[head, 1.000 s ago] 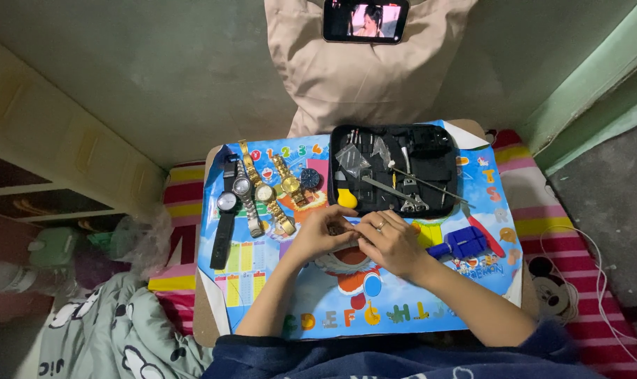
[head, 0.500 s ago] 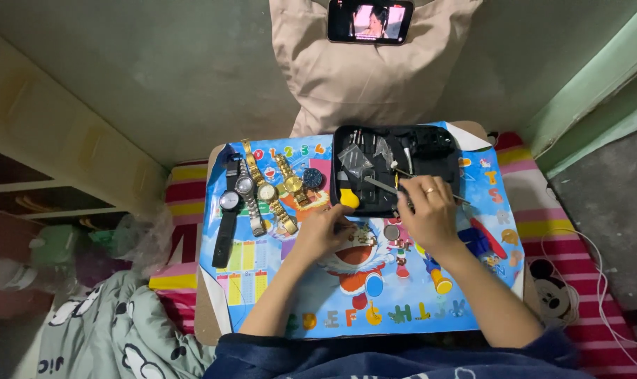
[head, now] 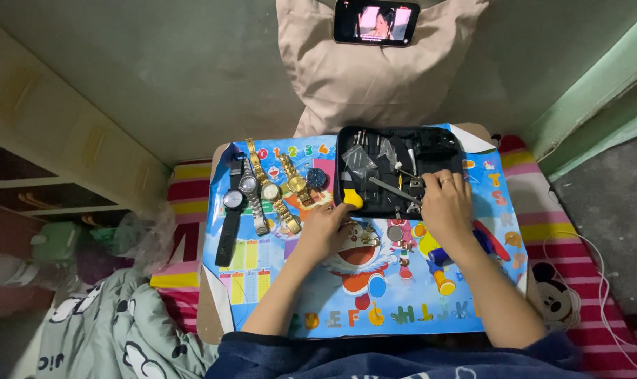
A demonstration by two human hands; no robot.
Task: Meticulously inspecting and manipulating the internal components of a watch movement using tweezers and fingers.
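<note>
Fingers of the right hand [head: 445, 203] curl over the front edge of the black tool case [head: 399, 168], touching a slim metal tool [head: 392, 189] lying diagonally; grip unclear. Left hand [head: 329, 228] rests loosely closed beside the case, farther away.

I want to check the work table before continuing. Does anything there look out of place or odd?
Mostly tidy: the watches lie in a row beside the open black tool case. Only the colourful mat looks odd: its corners curl up and overhang the small table.
</note>
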